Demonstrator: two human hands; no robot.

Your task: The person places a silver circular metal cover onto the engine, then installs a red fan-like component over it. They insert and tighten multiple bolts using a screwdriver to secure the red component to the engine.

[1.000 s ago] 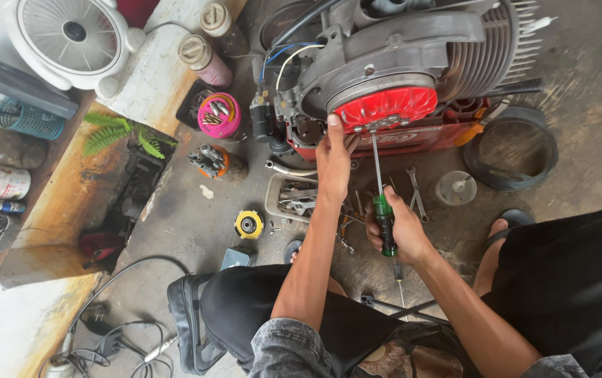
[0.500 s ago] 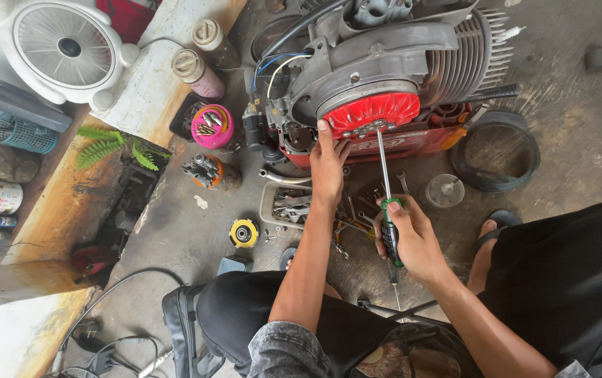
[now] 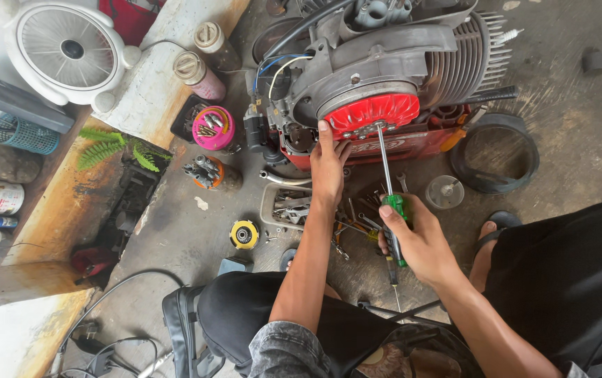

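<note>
Currently the right hand (image 3: 423,241) is closed around a green-handled long-shank screwdriver (image 3: 387,185), its tip at the red finned flywheel (image 3: 371,112) of the grey engine (image 3: 392,56); the left hand (image 3: 329,164) rests open against it, flywheel still mounted

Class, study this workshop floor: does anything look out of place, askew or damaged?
Yes: spanners lie loose on the concrete floor below the engine, and a black rubber ring sits apart beside it.
</note>
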